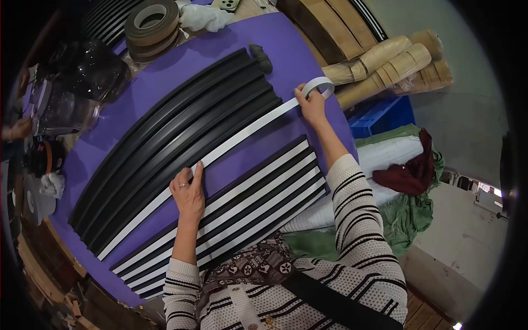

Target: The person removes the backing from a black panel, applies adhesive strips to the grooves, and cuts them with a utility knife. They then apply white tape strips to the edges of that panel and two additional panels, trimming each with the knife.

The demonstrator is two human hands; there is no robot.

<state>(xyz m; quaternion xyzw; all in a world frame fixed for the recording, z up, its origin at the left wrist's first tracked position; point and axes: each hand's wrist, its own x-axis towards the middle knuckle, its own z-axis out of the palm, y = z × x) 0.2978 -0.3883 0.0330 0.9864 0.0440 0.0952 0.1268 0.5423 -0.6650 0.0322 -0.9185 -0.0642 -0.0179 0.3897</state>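
Note:
My right hand (312, 104) is closed on a roll of white tape (323, 82) near the right edge of a purple mat. From the roll, a white length (247, 131) runs down along the nearest black ribbed strip (137, 204) to its lower left end. My left hand (188, 192) rests midway along this white length, fingers bent and thumb beside it, pinching or pressing it. Beyond lie several plain black strips (181, 118), side by side and curved in view. Closer to my body are several black strips with white bands (231, 212).
Brown tape rolls (149, 26) stand at the back left, beside clear plastic (192, 17). A dark grey lump (260, 58) lies by the black strips. Wrapped bundles (385, 66), a blue crate (382, 116) and a green sack (410, 220) are on the right. Another person's hand (21, 129) shows far left.

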